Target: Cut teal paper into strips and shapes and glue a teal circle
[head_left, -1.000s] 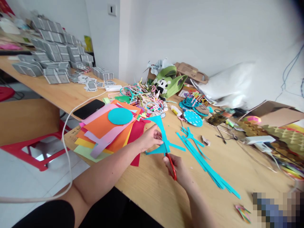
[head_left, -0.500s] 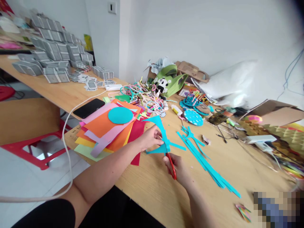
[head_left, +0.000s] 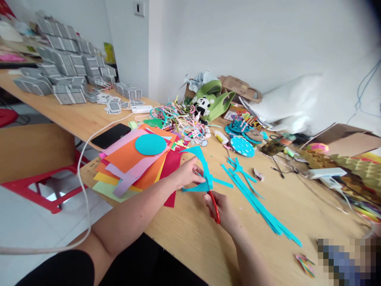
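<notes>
Between its thumb and fingers, my left hand [head_left: 189, 173] pinches a curved blue sheet scrap [head_left: 200, 159] above the table. My right hand [head_left: 222, 206] is closed round the red handles of a pair of scissors [head_left: 214, 208]. The blades meet the lower edge of the scrap; whether they are apart is hidden. A narrow blue strip sticks out to the right of the scrap. Long blue strips [head_left: 262, 210] lie on the table right of my hands. A blue oval disc [head_left: 150, 144] rests on the stack of coloured sheets [head_left: 127, 163] to the left.
A black phone [head_left: 111, 135] and a white cable [head_left: 81, 174] lie left. Behind are a heap of colourful twisted pieces [head_left: 178, 115], a green panda bag [head_left: 211, 103], a glue bottle [head_left: 220, 137] and a dotted blue disc [head_left: 242, 146]. A power strip [head_left: 326, 173] sits right.
Almost nothing differs. The view has shifted very slightly, and both hands stay in place with the scrap and the scissors.
</notes>
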Available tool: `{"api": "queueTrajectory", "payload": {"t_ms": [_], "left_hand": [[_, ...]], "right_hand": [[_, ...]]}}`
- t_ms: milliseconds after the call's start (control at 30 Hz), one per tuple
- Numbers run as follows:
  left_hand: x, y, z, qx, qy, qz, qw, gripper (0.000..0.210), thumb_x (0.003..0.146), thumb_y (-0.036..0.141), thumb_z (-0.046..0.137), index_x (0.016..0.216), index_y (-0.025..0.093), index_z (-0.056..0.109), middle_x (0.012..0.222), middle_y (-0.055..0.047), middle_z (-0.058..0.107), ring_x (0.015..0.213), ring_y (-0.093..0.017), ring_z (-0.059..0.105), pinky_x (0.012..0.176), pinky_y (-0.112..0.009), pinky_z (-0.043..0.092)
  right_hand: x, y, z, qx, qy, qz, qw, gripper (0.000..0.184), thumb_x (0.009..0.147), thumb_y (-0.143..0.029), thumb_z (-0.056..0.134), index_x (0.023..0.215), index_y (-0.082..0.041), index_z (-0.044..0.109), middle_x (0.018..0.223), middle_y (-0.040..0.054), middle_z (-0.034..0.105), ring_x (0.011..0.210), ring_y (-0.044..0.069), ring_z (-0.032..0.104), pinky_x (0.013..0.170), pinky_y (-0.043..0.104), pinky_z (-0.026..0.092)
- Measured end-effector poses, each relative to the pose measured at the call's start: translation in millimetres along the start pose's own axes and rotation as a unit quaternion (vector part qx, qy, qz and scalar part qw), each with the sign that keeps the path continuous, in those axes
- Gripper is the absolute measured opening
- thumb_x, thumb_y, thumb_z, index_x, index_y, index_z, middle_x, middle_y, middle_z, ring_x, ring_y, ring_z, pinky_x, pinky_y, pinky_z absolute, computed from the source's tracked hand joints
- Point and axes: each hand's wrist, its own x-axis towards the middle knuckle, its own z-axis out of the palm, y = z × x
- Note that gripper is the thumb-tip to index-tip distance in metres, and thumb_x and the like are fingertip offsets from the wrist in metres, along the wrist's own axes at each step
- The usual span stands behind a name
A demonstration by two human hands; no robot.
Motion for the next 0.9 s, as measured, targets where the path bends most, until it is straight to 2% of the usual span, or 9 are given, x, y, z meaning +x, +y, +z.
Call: {"api": "queueTrajectory", "payload": {"t_ms": [100,167,267,433,900], "left_hand": [[-0.3,0.0,-0.1,-0.012,0.009,-0.019,1.000,0.076,0.058,0.007,0.078,0.123,0.015,0.040,0.069,0.005,0.059,0.061,-0.009,0.057,0.058,-0.022,0.044],[-1.2,1.6,0.4,-0.018,0.009,-0.019,1.000,0.079,0.059,0.006,0.076,0.128,0.014,0.037,0.068,0.005,0.058,0.060,-0.009,0.056,0.057,-0.021,0.043],[-3.2,4.6,1.4,-0.013,-0.010,-0.022,1.000,0.072,0.061,0.005,0.074,0.122,0.014,0.039,0.067,0.005,0.058,0.060,-0.009,0.056,0.056,-0.020,0.043],[-5.1,6.0,1.5,0.004,-0.041,-0.019,0.999,0.051,0.061,0.005,0.071,0.100,0.018,0.041,0.066,0.005,0.057,0.059,-0.009,0.056,0.056,-0.021,0.044],[-5.2,8.1,0.9,0.007,-0.058,-0.020,0.998,0.052,0.060,0.011,0.074,0.097,0.020,0.038,0.066,0.007,0.056,0.057,-0.007,0.054,0.054,-0.018,0.040]], "right_hand": [[-0.8,-3.5,-0.2,0.013,-0.004,0.005,1.000,0.057,0.074,-0.075,0.046,0.060,-0.020,0.043,0.046,-0.0021,0.045,0.042,0.009,0.038,0.043,0.024,0.029],[-1.6,-6.6,-0.5,0.025,-0.010,0.005,1.000,0.057,0.074,-0.076,0.045,0.061,-0.021,0.042,0.045,-0.0023,0.045,0.041,0.009,0.038,0.043,0.024,0.028],[-2.9,-9.6,-0.8,0.030,-0.015,0.002,0.999,0.057,0.074,-0.076,0.046,0.061,-0.020,0.044,0.046,-0.0017,0.046,0.041,0.009,0.039,0.043,0.025,0.029],[-3.0,-7.5,-0.3,0.026,-0.016,-0.011,0.999,0.057,0.074,-0.075,0.046,0.058,-0.021,0.043,0.046,-0.0011,0.047,0.042,0.010,0.040,0.043,0.025,0.030],[-3.1,-5.4,-0.7,0.006,-0.010,0.010,1.000,0.060,0.073,-0.078,0.044,0.060,-0.020,0.044,0.047,-0.0013,0.046,0.042,0.010,0.039,0.044,0.025,0.028]]}}
